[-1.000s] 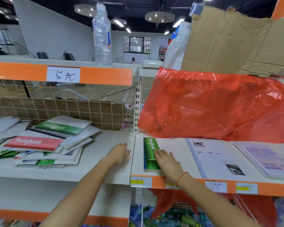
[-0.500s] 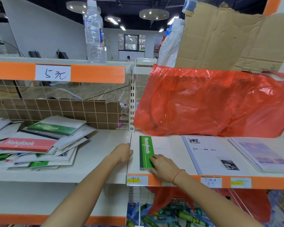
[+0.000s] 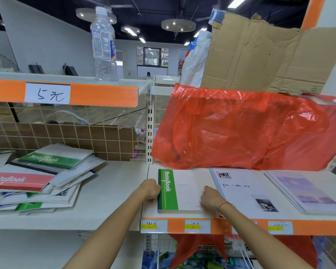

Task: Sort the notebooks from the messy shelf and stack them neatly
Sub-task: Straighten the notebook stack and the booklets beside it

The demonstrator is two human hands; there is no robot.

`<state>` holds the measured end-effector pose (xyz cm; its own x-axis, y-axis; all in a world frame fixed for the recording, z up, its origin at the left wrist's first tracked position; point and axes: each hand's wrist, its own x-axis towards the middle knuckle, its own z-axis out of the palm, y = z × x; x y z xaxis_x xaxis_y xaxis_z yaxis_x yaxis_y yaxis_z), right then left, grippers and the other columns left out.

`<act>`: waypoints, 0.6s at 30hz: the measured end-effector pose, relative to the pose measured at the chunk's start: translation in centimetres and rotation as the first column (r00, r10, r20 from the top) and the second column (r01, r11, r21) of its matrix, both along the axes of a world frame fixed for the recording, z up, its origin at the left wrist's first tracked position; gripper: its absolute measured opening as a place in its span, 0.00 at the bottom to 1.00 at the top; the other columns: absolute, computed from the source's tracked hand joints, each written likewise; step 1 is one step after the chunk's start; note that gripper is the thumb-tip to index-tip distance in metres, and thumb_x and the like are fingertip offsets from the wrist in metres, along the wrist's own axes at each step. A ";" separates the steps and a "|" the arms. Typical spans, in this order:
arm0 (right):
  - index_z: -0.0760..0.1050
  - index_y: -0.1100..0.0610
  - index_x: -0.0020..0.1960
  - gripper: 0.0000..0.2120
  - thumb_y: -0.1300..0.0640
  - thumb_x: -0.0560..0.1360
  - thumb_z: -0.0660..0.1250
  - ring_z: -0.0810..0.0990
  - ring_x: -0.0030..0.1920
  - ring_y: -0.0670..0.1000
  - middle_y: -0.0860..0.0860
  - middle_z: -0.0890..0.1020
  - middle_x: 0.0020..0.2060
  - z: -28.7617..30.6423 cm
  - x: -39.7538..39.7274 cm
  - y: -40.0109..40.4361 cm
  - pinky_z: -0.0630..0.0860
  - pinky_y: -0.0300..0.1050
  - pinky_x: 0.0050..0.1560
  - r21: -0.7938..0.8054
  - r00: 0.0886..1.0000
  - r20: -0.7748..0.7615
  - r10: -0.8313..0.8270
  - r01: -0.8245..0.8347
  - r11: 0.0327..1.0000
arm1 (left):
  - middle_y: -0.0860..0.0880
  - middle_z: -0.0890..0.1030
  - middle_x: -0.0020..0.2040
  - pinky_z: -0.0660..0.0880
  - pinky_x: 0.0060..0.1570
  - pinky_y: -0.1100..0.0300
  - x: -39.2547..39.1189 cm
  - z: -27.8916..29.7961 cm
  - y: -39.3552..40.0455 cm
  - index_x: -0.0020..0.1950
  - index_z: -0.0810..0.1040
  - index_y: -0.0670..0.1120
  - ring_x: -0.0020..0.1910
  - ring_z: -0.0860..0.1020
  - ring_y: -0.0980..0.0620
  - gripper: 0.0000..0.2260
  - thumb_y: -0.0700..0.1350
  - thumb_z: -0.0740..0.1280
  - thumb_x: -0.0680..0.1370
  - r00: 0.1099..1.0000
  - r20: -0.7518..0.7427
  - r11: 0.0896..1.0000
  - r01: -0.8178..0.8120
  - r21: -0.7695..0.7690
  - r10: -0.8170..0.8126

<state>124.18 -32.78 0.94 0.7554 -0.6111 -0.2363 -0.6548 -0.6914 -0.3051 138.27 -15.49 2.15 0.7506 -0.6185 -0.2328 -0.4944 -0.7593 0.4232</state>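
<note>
A small stack of notebooks, green "NoteBook" cover on top, lies at the left end of the right shelf. My left hand presses against the stack's left spine edge. My right hand rests on the white right side of the top cover, beside its right edge. On the left shelf sits a messy pile of notebooks, with a red one and a green one showing on top.
A white "Time Memory" notebook and a purple-cover stack lie to the right. A red plastic bag hangs over the back of the right shelf under cardboard. A water bottle stands on the upper shelf.
My left hand slid right from the bare shelf to the stack's spine. My right hand moved from the green strip across to the cover's right side. The stack now lies squarer.
</note>
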 end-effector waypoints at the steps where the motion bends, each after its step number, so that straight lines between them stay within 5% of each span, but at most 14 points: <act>1: 0.69 0.62 0.57 0.11 0.64 0.78 0.52 0.71 0.62 0.59 0.62 0.72 0.63 -0.3 0.0 0.1 0.67 0.42 0.52 -0.046 1.000 -0.006 0.007 -0.007 0.999 | 0.38 0.76 0.60 0.69 0.48 0.61 0.0 -0.1 -0.3 0.54 0.76 0.36 0.58 0.75 0.43 0.15 0.44 0.54 0.82 1.000 -0.005 1.000 0.004 0.017 -0.004; 5: 0.69 0.64 0.63 0.15 0.64 0.77 0.54 0.67 0.65 0.61 0.61 0.67 0.65 -0.9 0.4 0.3 0.66 0.47 0.63 -0.146 0.998 -0.058 0.037 -0.045 0.988 | 0.41 0.76 0.49 0.69 0.44 0.60 -0.1 -0.6 -1.1 0.34 0.66 0.46 0.50 0.75 0.45 0.14 0.41 0.57 0.80 1.000 0.002 0.999 0.008 0.039 -0.008; 10: 0.65 0.58 0.42 0.06 0.65 0.77 0.57 0.65 0.64 0.60 0.61 0.66 0.64 -1.0 0.8 0.3 0.65 0.48 0.62 -0.100 0.988 -0.071 0.136 -0.143 0.985 | 0.51 0.70 0.36 0.69 0.35 0.64 0.0 -0.6 -1.6 0.34 0.66 0.46 0.46 0.72 0.48 0.13 0.38 0.57 0.78 0.999 -0.028 0.999 0.023 0.028 -0.022; 15: 0.67 0.61 0.47 0.03 0.67 0.76 0.57 0.64 0.65 0.61 0.61 0.64 0.64 -1.2 0.9 0.4 0.65 0.47 0.62 -0.105 0.984 -0.083 0.159 -0.167 0.980 | 0.51 0.71 0.36 0.66 0.32 0.68 -0.3 -0.8 -1.9 0.33 0.66 0.47 0.46 0.72 0.49 0.13 0.37 0.57 0.78 0.996 -0.051 0.997 0.078 0.023 -0.077; 18: 0.68 0.63 0.56 0.09 0.66 0.76 0.58 0.64 0.65 0.61 0.61 0.64 0.64 -1.1 0.9 0.4 0.65 0.48 0.62 -0.118 0.980 -0.084 0.182 -0.191 0.974 | 0.48 0.75 0.42 0.67 0.33 0.66 0.1 -1.1 -1.9 0.34 0.66 0.47 0.48 0.73 0.49 0.13 0.37 0.58 0.78 0.995 -0.064 0.997 0.079 0.010 -0.078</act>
<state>125.06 -32.38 -0.11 0.8427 -0.4892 -0.2249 -0.5278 -0.8331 -0.1654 138.40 -17.36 1.08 0.6834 -0.6716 -0.2862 -0.5253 -0.7247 0.4460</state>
